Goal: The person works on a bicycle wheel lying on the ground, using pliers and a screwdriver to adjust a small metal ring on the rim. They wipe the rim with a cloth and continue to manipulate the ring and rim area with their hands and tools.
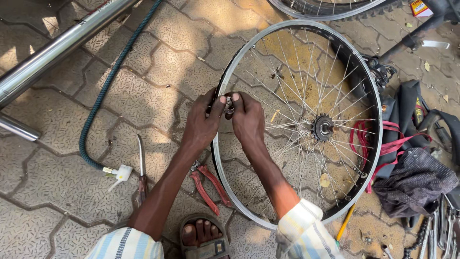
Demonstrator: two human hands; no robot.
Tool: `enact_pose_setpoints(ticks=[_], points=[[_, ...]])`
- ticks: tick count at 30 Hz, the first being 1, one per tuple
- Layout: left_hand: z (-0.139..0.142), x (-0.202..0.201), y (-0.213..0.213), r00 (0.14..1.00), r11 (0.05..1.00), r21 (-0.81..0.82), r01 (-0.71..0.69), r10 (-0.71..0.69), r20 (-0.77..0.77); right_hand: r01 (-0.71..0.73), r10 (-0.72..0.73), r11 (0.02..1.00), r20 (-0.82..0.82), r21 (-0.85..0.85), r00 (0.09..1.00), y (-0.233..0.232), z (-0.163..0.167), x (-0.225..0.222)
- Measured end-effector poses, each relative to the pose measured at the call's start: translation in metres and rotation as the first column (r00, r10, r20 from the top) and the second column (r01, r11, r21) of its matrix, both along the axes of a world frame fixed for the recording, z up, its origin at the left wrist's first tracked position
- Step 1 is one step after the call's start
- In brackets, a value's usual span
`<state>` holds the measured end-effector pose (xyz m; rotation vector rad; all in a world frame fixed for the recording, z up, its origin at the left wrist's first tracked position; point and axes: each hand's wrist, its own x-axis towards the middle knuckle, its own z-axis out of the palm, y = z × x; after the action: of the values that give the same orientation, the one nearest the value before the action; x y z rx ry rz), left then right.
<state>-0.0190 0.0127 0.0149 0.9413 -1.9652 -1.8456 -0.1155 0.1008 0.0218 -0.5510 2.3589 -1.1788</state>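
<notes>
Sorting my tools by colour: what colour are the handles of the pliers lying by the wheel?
Red, seen in the head view: the pliers lie on the paving beside the left hand's forearm.

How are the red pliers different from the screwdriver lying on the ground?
The red-handled pliers have two handles spread in a V; the screwdriver is one straight piece. The pliers lie partly under the wheel rim; the screwdriver lies beside the left arm. Both rest untouched on the paving.

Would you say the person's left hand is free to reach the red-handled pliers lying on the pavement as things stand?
Probably not at once: the left hand and right hand both pinch a small metal part at the wheel rim. The pliers lie uncovered just under the left forearm, so the path looks clear once that hand lets go.
</notes>
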Motion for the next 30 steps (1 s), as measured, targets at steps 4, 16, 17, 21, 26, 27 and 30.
enact_pose_setpoints(ticks=[4,16,17,21,26,27,30], points=[[0.003,-0.003,-0.01,0.998,0.996,0.074,-0.059,0.06,-0.014,0.027,0.025,0.985,0.295,-0.171,0.955,-0.011,0.004,-0.015],[-0.006,-0.018,-0.009,0.991,0.988,-0.111,-0.104,0.112,0.075,-0.101,0.075,0.991,-0.251,-0.092,0.965,-0.002,0.0,0.004],[-0.009,-0.018,-0.009,0.992,0.988,-0.12,-0.101,0.11,0.064,-0.128,0.088,0.985,-0.298,-0.119,0.951,0.003,-0.001,0.004],[-0.019,-0.024,-0.011,0.99,0.989,-0.073,-0.132,0.135,0.046,-0.409,0.306,0.908,-0.521,-0.092,0.797,0.024,-0.012,0.001],[-0.023,-0.024,-0.012,0.987,0.99,-0.076,-0.118,0.125,0.105,-0.293,0.334,0.937,-0.742,0.192,0.581,0.023,-0.039,0.0],[-0.023,-0.024,-0.012,0.989,0.988,-0.096,-0.123,0.13,0.065,-0.328,0.36,0.924,-0.742,0.198,0.566,0.022,-0.039,-0.001],[-0.02,-0.02,-0.012,0.991,0.99,-0.069,-0.127,0.128,0.024,-0.387,0.384,0.905,-0.73,0.176,0.566,0.02,-0.027,0.001]])
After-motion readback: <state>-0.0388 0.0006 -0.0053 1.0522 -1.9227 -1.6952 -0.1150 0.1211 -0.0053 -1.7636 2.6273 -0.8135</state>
